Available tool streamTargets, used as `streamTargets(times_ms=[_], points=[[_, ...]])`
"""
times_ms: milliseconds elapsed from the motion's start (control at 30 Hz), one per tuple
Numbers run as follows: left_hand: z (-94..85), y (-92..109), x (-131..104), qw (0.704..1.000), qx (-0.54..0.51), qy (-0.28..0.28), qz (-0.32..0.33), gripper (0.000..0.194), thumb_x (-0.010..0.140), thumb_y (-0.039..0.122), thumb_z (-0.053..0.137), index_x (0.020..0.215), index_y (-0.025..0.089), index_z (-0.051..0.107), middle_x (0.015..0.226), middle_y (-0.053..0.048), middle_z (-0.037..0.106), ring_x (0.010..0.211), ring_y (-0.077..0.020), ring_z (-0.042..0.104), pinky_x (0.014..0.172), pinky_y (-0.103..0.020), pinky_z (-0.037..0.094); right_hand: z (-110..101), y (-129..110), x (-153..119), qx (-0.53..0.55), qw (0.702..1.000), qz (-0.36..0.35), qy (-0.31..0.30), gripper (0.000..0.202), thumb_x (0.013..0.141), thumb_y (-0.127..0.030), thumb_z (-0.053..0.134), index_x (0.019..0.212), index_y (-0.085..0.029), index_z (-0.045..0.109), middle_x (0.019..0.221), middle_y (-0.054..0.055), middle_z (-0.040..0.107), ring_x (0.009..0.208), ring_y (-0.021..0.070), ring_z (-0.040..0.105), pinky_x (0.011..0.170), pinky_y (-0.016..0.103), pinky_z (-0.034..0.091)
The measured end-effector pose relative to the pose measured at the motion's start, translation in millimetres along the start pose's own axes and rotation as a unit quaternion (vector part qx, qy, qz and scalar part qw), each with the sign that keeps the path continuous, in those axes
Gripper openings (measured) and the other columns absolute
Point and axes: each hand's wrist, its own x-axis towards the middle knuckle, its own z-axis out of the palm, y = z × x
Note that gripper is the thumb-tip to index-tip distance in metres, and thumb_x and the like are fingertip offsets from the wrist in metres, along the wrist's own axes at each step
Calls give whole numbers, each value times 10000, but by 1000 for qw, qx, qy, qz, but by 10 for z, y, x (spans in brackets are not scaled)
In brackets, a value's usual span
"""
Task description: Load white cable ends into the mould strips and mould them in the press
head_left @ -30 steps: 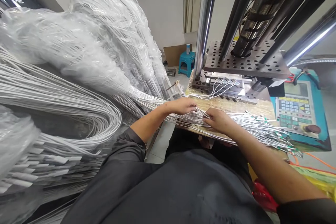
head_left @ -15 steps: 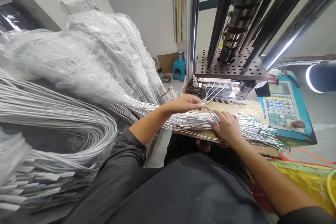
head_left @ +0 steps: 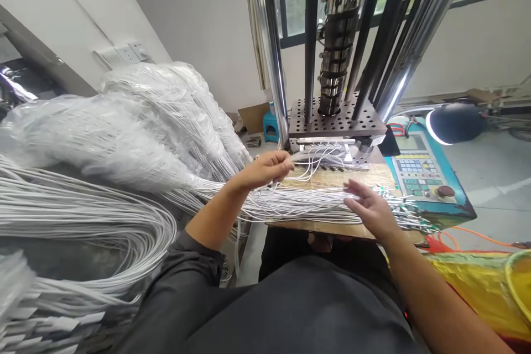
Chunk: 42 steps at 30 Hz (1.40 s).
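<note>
My left hand [head_left: 267, 169] is closed in a pinch at the left of the press. From its fingertips a blurred whitish strand, seemingly white cable [head_left: 299, 156], reaches toward the press. My right hand [head_left: 370, 209] has its fingers apart and holds nothing, over the right part of the bundle of white cables [head_left: 307, 207]. That bundle lies across the board in front of me, its green-marked ends to the right. Several white cable leads [head_left: 316, 163] curve out of the fixture [head_left: 327, 150] beneath the perforated press plate [head_left: 338, 117].
A teal control box [head_left: 452, 177] with keypad and knob stands right of the press. Plastic-wrapped cable bundles [head_left: 124, 133] are piled on the left. A dark lamp [head_left: 460, 121] hangs over the box. Yellow wrapping [head_left: 468, 282] lies at lower right, a blue stool [head_left: 271, 126] behind.
My right hand has let go of the cables and opened, drawing slightly right. My left hand has moved a little left, away from it. The camera view has shifted and tilted up.
</note>
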Motion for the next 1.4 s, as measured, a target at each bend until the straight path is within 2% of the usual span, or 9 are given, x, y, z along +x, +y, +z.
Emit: streamTargets(times_ms=[133, 267, 367, 533, 733, 833, 1000, 1267, 1400], points=[[252, -109, 33, 985, 35, -161, -53, 385, 933, 563, 617, 883, 188, 547, 628, 46, 511, 551, -85, 461, 542, -229, 374, 86, -244, -36, 293, 945, 62, -130, 862, 897, -865, 193, 1436, -257, 482, 1467, 175, 584, 1323, 311, 593, 972, 513, 556], [498, -427, -23, 957, 63, -257, -118, 428, 935, 605, 596, 848, 196, 503, 591, 58, 518, 508, -86, 479, 530, -223, 384, 81, -377, 95, 535, 836, 70, 100, 519, 858, -769, 575, 1063, -297, 639, 1006, 31, 735, 993, 194, 710, 876, 367, 593], [628, -611, -16, 941, 73, -285, -167, 459, 885, 623, 659, 820, 187, 529, 578, 57, 536, 513, -95, 526, 566, -230, 424, -38, -331, 149, 587, 786, 80, 176, 417, 793, -618, 780, 752, -248, 590, 585, -61, 526, 544, 102, 546, 591, 243, 531], [1147, -677, 426, 940, -36, -299, -162, 491, 785, 560, 804, 1009, 157, 637, 748, -18, 680, 653, -139, 652, 693, -288, 502, -19, -250, 72, 454, 871, 30, 184, 484, 776, -642, 785, 646, -222, 583, 632, -10, 597, 624, 141, 609, 637, 293, 546], [1811, -703, 938, 966, -143, -190, -100, 479, 783, 581, 774, 841, 139, 595, 632, 34, 552, 530, -70, 493, 558, -228, 389, -504, -33, -155, 353, 931, 90, -23, 509, 637, -512, 925, 1013, -239, 717, 1078, 81, 747, 934, 257, 726, 812, 393, 593], [1898, -750, 906, 968, -146, -164, -121, 500, 823, 631, 706, 872, 146, 595, 597, 62, 490, 500, -56, 399, 514, -216, 311, -891, 142, -311, 411, 908, 75, -31, 911, 608, -613, 909, 1410, -376, 548, 1311, 95, 689, 1162, 319, 682, 990, 518, 546], [1994, -866, 842, 962, -167, -168, -138, 533, 826, 647, 692, 954, 133, 627, 613, 56, 487, 522, -71, 417, 532, -232, 328, -908, 171, -273, 369, 924, 63, 79, 596, 919, -736, 497, 1412, -408, 562, 1499, 67, 574, 1327, 312, 595, 1074, 540, 498], [2039, -938, 825, 943, -260, -113, -171, 550, 775, 664, 747, 736, 173, 500, 620, 51, 464, 520, -70, 418, 532, -243, 310, -668, 156, 101, 157, 970, 19, -183, 637, 917, -691, 573, 1357, -242, 677, 1265, 130, 732, 1202, 331, 667, 1036, 520, 527], [1955, -958, 756, 923, -335, -81, -170, 470, 801, 551, 789, 770, 142, 560, 682, 28, 491, 568, -60, 425, 548, -223, 303, -783, 261, 171, 196, 969, 37, -145, 647, 956, -694, 496, 1416, -255, 616, 1219, 125, 746, 1096, 291, 714, 907, 453, 578]])
